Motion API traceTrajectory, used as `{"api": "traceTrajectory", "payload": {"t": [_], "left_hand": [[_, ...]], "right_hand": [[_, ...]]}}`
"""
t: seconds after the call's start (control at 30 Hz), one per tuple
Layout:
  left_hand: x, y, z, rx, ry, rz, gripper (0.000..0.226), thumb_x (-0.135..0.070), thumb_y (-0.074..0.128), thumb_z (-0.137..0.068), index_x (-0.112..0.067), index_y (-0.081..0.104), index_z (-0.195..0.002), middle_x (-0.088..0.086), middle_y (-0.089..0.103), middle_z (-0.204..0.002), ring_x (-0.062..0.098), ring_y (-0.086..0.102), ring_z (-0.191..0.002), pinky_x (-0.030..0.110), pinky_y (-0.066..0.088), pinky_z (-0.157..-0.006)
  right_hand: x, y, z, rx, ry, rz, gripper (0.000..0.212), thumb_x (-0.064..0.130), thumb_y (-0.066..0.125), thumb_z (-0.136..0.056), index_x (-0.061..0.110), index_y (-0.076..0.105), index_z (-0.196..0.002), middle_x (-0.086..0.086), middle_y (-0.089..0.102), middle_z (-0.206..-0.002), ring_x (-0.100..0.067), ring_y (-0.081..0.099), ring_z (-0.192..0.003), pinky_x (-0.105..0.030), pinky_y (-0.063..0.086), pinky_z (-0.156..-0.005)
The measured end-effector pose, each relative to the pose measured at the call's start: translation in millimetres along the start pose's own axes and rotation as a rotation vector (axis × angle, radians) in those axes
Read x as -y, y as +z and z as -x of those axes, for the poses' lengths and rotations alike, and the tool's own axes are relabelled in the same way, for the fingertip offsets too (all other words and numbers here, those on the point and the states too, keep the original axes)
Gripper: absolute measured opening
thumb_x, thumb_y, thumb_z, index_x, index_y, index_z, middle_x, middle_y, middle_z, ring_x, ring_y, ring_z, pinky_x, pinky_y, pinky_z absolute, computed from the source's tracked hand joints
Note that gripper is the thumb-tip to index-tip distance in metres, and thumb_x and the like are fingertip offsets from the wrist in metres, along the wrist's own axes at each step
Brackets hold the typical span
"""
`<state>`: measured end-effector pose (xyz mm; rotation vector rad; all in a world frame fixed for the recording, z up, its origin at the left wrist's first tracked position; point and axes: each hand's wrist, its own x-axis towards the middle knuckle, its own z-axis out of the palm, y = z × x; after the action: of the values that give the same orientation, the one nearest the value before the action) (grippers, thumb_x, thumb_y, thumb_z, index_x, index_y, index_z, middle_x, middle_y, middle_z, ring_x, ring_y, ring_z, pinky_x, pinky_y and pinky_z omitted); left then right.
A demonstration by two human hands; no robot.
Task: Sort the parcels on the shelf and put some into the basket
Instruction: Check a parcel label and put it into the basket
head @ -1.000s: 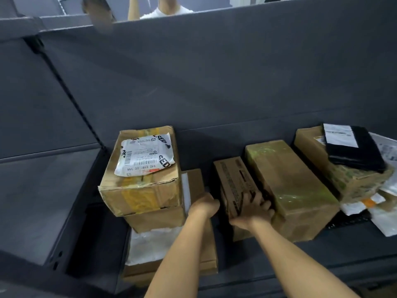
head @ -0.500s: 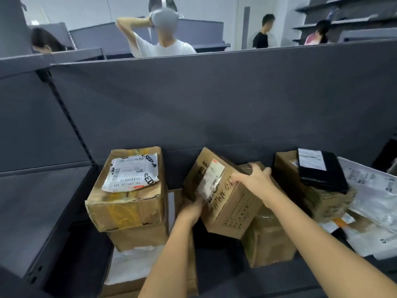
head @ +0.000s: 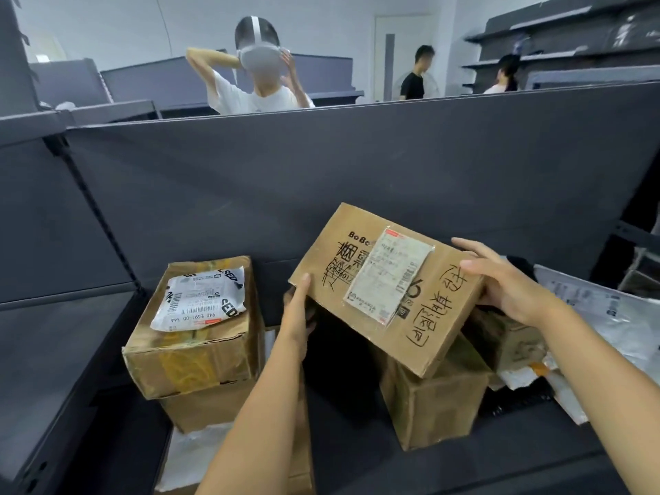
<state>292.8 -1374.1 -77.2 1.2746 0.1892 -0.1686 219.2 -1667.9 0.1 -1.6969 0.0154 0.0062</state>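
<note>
Left of the held box (head: 389,291), a taped carton (head: 194,330) with a white mailer (head: 200,298) on top hides most of a second carton. The left hand (head: 298,316) grips the held box's lower left corner, fingers mostly hidden beneath. The right hand (head: 500,280) clasps its right end. Below it, another carton (head: 428,409) sits partly covered on the shelf (head: 357,441).

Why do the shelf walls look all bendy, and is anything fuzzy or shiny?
Head view: the wide lens bows the dark grey shelf back panel; the handwritten brown cardboard box is sharp, its taped white label slightly glossy; the right hand is a little soft.
</note>
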Motion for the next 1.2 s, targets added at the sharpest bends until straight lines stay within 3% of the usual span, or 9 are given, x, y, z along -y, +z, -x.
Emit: {"api": "traceTrajectory", "payload": {"t": [0.1, 0.3, 0.4, 0.47, 0.67, 0.77, 0.9, 1.07, 1.2], "left_hand": [[-10, -1, 6, 0.19, -0.069, 0.091, 0.057, -0.061, 0.047, -0.086, -0.025, 0.053, -0.13, 0.009, 0.059, -0.129, 0.033, 0.052, -0.121, 0.056, 0.031, -0.109], [-25, 8, 18, 0.28, 0.015, 0.231, 0.068, -0.056, 0.058, -0.077, -0.022, 0.049, -0.135, 0.015, 0.058, -0.13, 0.038, 0.055, -0.12, 0.061, 0.042, -0.1], [-25, 12, 22, 0.282, 0.089, 0.303, 0.055, -0.051, 0.06, -0.077, -0.021, 0.056, -0.123, 0.015, 0.061, -0.126, 0.036, 0.058, -0.117, 0.053, 0.053, -0.087], [-25, 15, 23, 0.248, 0.139, 0.345, 0.047, -0.049, 0.059, -0.076, -0.023, 0.06, -0.115, 0.013, 0.063, -0.119, 0.034, 0.059, -0.114, 0.051, 0.055, -0.084], [-22, 19, 22, 0.197, 0.18, 0.516, 0.042, -0.045, 0.062, -0.077, -0.026, 0.06, -0.114, 0.013, 0.061, -0.12, 0.034, 0.059, -0.112, 0.061, 0.05, -0.092], [-25, 13, 21, 0.251, 0.173, 0.524, 0.038, -0.042, 0.061, -0.079, -0.026, 0.061, -0.114, 0.013, 0.06, -0.12, 0.036, 0.057, -0.114, 0.062, 0.045, -0.097], [-32, 5, 21, 0.294, 0.151, 0.314, 0.052, -0.049, 0.057, -0.077, -0.027, 0.055, -0.123, 0.011, 0.06, -0.125, 0.031, 0.056, -0.118, 0.046, 0.039, -0.107], [-48, -4, 21, 0.481, 0.129, 0.127, 0.055, -0.057, 0.048, -0.085, -0.021, 0.06, -0.126, 0.007, 0.066, -0.124, 0.023, 0.064, -0.111, 0.036, 0.054, -0.084], [-52, -3, 19, 0.513, 0.14, 0.053, 0.059, -0.055, 0.047, -0.087, -0.018, 0.055, -0.132, 0.008, 0.064, -0.128, 0.025, 0.061, -0.117, 0.037, 0.054, -0.086]], "right_hand": [[-2, -11, 2, 0.018, -0.031, -0.024, 0.058, 0.037, 0.06, -0.074, 0.036, 0.047, -0.131, -0.005, 0.058, -0.125, -0.026, 0.058, -0.111, -0.039, 0.047, -0.079], [-7, -14, 5, -0.02, -0.102, -0.12, 0.061, 0.044, 0.055, -0.076, 0.036, 0.044, -0.135, -0.004, 0.064, -0.12, -0.023, 0.06, -0.109, -0.043, 0.046, -0.089], [-9, -4, 2, -0.178, -0.16, -0.247, 0.099, 0.069, 0.068, -0.061, 0.042, 0.023, -0.145, -0.004, 0.043, -0.146, -0.021, 0.044, -0.131, -0.049, 0.03, -0.111], [-11, 4, 1, -0.204, -0.166, -0.322, 0.115, 0.072, 0.071, -0.054, 0.045, 0.01, -0.147, -0.001, 0.031, -0.153, -0.022, 0.035, -0.138, -0.05, 0.028, -0.112], [-39, 38, 3, -0.022, -0.124, -0.421, 0.082, 0.038, 0.069, -0.075, 0.038, 0.023, -0.143, 0.001, 0.059, -0.127, -0.024, 0.056, -0.119, -0.042, 0.05, -0.085], [-43, 46, 2, -0.016, -0.127, -0.416, 0.089, 0.034, 0.072, -0.072, 0.039, 0.021, -0.145, 0.002, 0.061, -0.127, -0.022, 0.059, -0.117, -0.044, 0.05, -0.089], [-32, 34, 4, -0.084, -0.206, -0.368, 0.085, 0.033, 0.072, -0.071, 0.033, 0.028, -0.143, 0.003, 0.063, -0.124, -0.022, 0.06, -0.116, -0.042, 0.053, -0.09], [-14, 9, 7, -0.059, -0.244, -0.228, 0.076, 0.031, 0.068, -0.068, 0.043, 0.038, -0.136, 0.015, 0.069, -0.112, -0.008, 0.067, -0.101, -0.022, 0.055, -0.071], [4, -5, 7, -0.044, -0.263, -0.193, 0.057, 0.032, 0.064, -0.073, 0.043, 0.049, -0.127, 0.009, 0.069, -0.115, -0.013, 0.068, -0.101, -0.023, 0.056, -0.069]]}}
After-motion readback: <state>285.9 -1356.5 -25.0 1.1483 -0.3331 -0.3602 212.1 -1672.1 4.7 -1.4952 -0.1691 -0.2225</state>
